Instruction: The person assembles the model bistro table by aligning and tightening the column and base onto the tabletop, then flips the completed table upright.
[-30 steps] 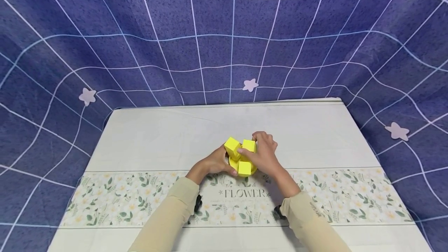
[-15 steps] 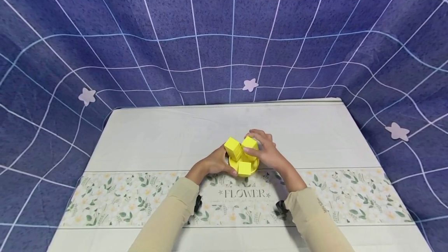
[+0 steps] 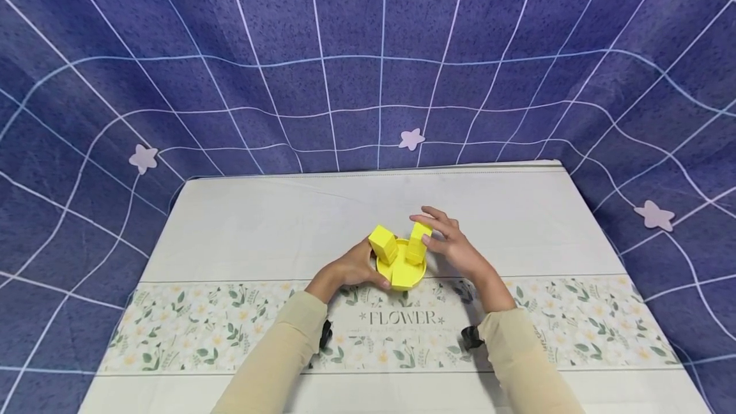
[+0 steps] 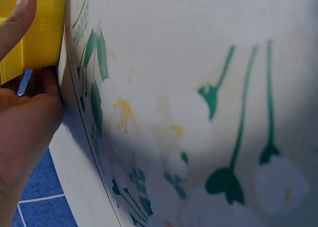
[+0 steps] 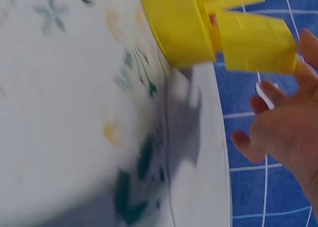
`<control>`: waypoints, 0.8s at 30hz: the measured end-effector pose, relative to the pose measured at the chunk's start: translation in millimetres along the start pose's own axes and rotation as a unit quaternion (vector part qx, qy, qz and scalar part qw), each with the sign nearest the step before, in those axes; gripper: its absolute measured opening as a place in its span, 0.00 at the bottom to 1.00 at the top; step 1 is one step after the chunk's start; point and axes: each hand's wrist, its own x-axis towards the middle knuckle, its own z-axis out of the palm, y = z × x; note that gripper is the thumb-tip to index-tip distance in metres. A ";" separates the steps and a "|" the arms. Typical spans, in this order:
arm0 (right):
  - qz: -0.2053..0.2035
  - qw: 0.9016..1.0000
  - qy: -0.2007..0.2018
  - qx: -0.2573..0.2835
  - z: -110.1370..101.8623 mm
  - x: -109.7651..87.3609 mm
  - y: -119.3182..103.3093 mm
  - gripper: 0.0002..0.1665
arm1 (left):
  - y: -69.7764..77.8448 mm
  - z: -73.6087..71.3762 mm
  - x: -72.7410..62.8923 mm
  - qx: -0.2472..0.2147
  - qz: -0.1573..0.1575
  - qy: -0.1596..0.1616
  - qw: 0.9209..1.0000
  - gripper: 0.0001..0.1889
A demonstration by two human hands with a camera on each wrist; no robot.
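A round yellow container [image 3: 402, 260] with upright blocky parts of the same colour stands at the middle of the table. My left hand [image 3: 352, 266] grips its left side, thumb toward the front and fingers behind. In the left wrist view the thumb lies along the yellow wall [image 4: 44, 43]. The thumb and a finger of my right hand [image 3: 454, 249] pinch the top of the right block [image 3: 419, 243], which leans outward; the other fingers are spread. The left block [image 3: 383, 243] leans to the left, and a third block [image 3: 401, 277] sits at the front.
The white tablecloth [image 3: 276, 222] bears a flowered band with the word FLOWER. A blue curtain [image 3: 345, 88] with white lines and stars surrounds the table's back and sides. A dark wrist device [image 3: 471, 337] shows under the right sleeve.
My right hand has moved to the right, and the right block has tilted outward with it, uncovering more of the container's inside. The left hand has stayed in place.
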 end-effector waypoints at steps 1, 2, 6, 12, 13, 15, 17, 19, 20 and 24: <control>0.001 1.000 -0.007 0.006 -2.3 -0.2 0.5 0.25 | 0.0 0.2 -0.1 0.000 -0.002 0.000 1.000 0.54; 0.006 1.000 -0.010 0.010 -3.6 -0.2 0.9 0.24 | 0.0 0.3 -0.1 0.000 -0.003 -0.001 1.000 0.54; 0.051 0.998 0.032 -0.001 1.9 0.3 -1.0 0.19 | -0.1 0.4 -0.5 -0.004 -0.002 -0.002 1.000 0.54; 0.077 0.992 0.074 -0.074 20.5 -3.6 -7.5 0.29 | -1.0 -0.6 -0.3 -0.001 0.003 0.003 1.000 0.54; 0.065 0.992 0.072 -0.080 20.8 -4.9 -8.5 0.28 | -0.9 -0.7 -0.4 -0.001 0.003 0.003 1.000 0.54; 0.035 0.995 0.057 -0.079 17.8 -7.6 -9.4 0.25 | -0.6 -0.7 -0.5 -0.001 0.005 0.002 1.000 0.54; 0.010 0.998 0.031 -0.057 11.0 -10.5 -9.1 0.25 | -0.3 -0.5 -0.5 -0.002 0.009 0.001 1.000 0.54; -0.008 1.000 -0.003 -0.023 2.9 -13.0 -7.8 0.26 | 0.5 -0.4 -0.9 -0.003 0.012 0.001 1.000 0.54; -0.011 1.000 -0.018 -0.008 -1.0 -13.8 -6.4 0.26 | 0.8 -0.4 -1.0 -0.003 0.015 0.001 1.000 0.54; -0.011 0.998 -0.061 0.029 -10.8 -14.0 -2.1 0.24 | 0.6 -1.1 -1.3 0.001 0.015 0.000 1.000 0.54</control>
